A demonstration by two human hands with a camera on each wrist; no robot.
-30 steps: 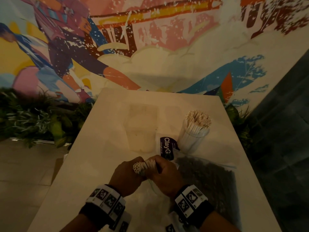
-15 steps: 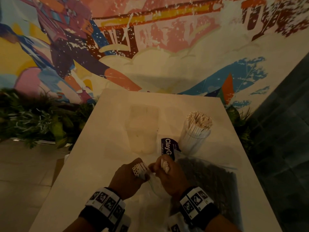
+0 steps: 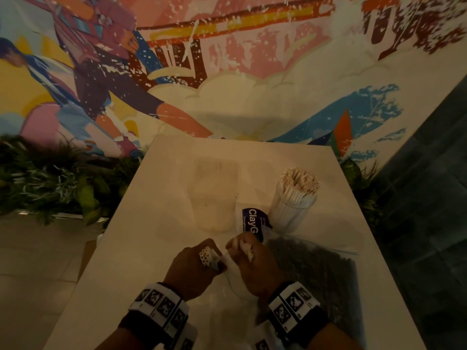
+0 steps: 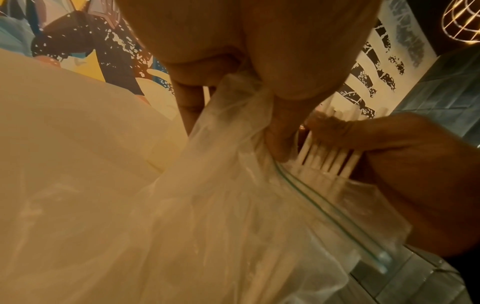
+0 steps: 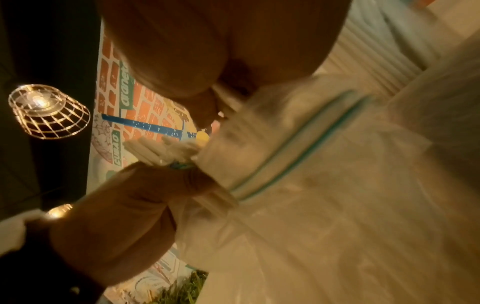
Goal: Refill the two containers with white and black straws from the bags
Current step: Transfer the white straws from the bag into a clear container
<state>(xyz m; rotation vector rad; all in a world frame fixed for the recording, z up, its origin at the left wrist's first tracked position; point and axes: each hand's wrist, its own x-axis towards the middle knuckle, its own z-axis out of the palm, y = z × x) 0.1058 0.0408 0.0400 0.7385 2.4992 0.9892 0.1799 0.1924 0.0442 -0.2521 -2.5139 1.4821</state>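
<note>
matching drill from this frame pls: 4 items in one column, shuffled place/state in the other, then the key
Items
1. left hand
2. right hand
3. cup of white straws
4. bag of black straws

Places/states
A. lies flat on the table, right of the hands
B. stands upright, far right on the table
C. grips a bundle of white straws, open ends facing the head camera
D. grips a few white straws next to the purple label

Pairs: 1-C, 2-D, 3-B, 4-A
</note>
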